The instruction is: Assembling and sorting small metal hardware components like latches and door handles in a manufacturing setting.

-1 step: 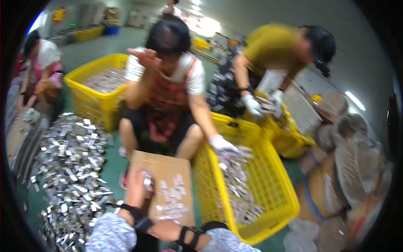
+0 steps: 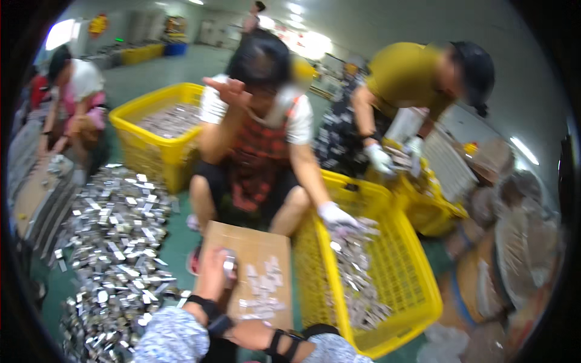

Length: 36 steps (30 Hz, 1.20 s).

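Observation:
My left hand (image 2: 212, 273) is closed round a shiny metal piece (image 2: 229, 262), above a brown cardboard surface (image 2: 245, 236). Several small, pale, glossy pieces (image 2: 264, 285) lie on that cardboard, to the right of this hand. My right forearm crosses in from the lower right, and the visible part of my right hand (image 2: 242, 333) meets my left wrist. Its fingers are hidden there. Both forearms wear black straps.
A heap of shiny metal pieces (image 2: 121, 242) covers the floor at left. A yellow basket (image 2: 402, 266) at right holds similar pieces; a co-worker's gloved hand (image 2: 337, 216) reaches into it. Another yellow basket (image 2: 142, 139) stands behind. A second co-worker (image 2: 399, 72) bends over at far right.
The whole scene has shifted slightly right and a little down in the picture. My left hand still holds the metal piece over the cardboard.

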Available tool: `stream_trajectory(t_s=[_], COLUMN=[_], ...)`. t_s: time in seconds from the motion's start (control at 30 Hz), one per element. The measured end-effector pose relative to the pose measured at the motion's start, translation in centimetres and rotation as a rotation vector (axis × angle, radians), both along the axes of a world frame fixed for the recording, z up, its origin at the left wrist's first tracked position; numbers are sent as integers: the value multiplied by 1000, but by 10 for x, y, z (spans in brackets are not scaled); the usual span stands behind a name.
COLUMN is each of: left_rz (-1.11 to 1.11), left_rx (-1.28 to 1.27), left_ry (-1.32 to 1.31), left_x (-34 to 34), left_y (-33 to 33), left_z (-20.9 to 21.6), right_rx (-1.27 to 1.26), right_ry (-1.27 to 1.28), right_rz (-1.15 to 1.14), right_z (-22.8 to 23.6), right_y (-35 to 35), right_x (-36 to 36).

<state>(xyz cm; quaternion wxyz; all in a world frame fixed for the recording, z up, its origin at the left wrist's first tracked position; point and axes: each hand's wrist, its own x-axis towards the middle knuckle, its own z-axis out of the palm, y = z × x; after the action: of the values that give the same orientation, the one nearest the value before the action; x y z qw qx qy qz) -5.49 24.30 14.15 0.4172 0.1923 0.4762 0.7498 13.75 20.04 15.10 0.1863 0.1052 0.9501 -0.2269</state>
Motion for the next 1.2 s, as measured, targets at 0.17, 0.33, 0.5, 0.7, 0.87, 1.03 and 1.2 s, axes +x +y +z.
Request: stream_trajectory(t_s=[0.17, 0.33, 0.5, 0.7, 0.87, 1.03, 1.2], left_rz=[-30, -6, 10, 36, 49, 52, 26], left_rx=[57, 40, 22, -18, -35, -6, -20], left_ry=[-42, 7, 30, 61, 71, 79, 66], left_x=[3, -1, 0, 0, 3, 1, -1], left_y=[-4, -19, -24, -29, -27, -27, -28], left_z=[6, 11, 8, 3, -1, -14, -16], right_rx=[-23, -2, 34, 40, 64, 81, 107], right_ry=[-86, -92, -123, -93, -92, -65, -41], right_rz=[41, 105, 137, 111, 103, 152, 139], right_z=[16, 22, 46, 46, 45, 34, 26], right_y=[3, -5, -13, -19, -20, -25, -25], right_x=[-4, -9, -13, -12, -12, -15, -17])
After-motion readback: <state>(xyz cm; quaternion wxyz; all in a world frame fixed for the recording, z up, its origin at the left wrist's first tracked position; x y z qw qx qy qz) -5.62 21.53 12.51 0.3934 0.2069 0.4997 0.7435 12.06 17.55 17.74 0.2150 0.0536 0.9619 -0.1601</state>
